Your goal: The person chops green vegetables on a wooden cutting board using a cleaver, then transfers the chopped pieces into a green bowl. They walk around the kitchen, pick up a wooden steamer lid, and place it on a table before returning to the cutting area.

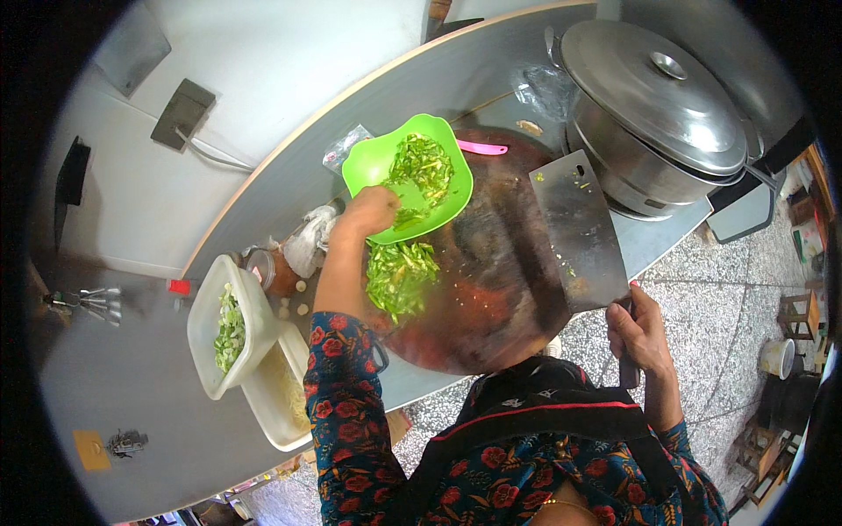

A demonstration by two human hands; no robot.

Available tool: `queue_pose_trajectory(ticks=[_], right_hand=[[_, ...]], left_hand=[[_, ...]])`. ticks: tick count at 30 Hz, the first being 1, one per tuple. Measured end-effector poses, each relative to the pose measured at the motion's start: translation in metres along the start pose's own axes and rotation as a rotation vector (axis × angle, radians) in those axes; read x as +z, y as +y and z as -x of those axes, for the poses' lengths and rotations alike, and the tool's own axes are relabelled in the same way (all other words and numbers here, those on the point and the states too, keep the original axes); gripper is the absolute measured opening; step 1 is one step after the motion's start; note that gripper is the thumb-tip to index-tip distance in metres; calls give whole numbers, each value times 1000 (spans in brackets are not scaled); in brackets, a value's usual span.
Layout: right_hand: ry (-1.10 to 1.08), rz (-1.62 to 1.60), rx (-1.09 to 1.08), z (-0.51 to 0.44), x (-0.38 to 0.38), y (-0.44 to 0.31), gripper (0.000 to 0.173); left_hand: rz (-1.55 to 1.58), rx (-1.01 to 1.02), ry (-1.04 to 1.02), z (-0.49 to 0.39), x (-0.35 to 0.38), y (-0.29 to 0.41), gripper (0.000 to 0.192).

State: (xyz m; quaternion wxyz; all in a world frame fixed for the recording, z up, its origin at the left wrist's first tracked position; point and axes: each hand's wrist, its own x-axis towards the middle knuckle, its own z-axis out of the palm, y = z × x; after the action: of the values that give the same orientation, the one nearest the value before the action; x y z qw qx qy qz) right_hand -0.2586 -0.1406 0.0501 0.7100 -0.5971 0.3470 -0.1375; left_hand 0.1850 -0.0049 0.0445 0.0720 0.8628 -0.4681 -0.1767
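Observation:
My left hand (373,209) is over the near left rim of a bright green plastic bowl (365,164), its fingers curled; whether they hold the rim or some food is hidden. Sliced green peppers (421,167) lie in the bowl. Just below it, a pile of similar sliced green pieces (398,279) rests on the round wooden chopping board (487,263). At the right, my right hand (637,335) grips the dark handle of a wide cleaver (579,230), whose blade carries a few green bits and reaches over the board's right edge.
A large lidded steel pot (644,118) stands at the upper right. Behind the board are a pink handle (483,148) and a clear plastic bag (543,92). At left, a white tub (227,329) of chopped scallions overlaps another tub (273,401) with pale shreds, near a lidded jar (273,269).

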Motion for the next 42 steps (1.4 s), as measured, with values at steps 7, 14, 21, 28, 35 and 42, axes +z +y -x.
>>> queue_pose_trajectory(ticks=[7, 14, 21, 28, 35, 42], right_hand=[[-61, 9, 36, 1, 5, 2, 21], [-219, -55, 113, -7, 26, 25, 21], [-304, -4, 128, -20, 70, 50, 18], [-486, 124, 159, -17, 105, 51, 22], [-526, 151, 117, 6, 113, 40, 22], [-519, 256, 76, 28, 82, -4, 20]], left_hand=[[73, 28, 20, 17, 9, 12, 27], [558, -84, 570, 111, 31, -17, 32], [427, -191, 540, 129, 108, -26, 92], [444, 5, 715, 129, 123, 35, 95], [472, -194, 1013, 126, 155, 100, 45], [657, -211, 1091, 124, 136, 147, 33]])
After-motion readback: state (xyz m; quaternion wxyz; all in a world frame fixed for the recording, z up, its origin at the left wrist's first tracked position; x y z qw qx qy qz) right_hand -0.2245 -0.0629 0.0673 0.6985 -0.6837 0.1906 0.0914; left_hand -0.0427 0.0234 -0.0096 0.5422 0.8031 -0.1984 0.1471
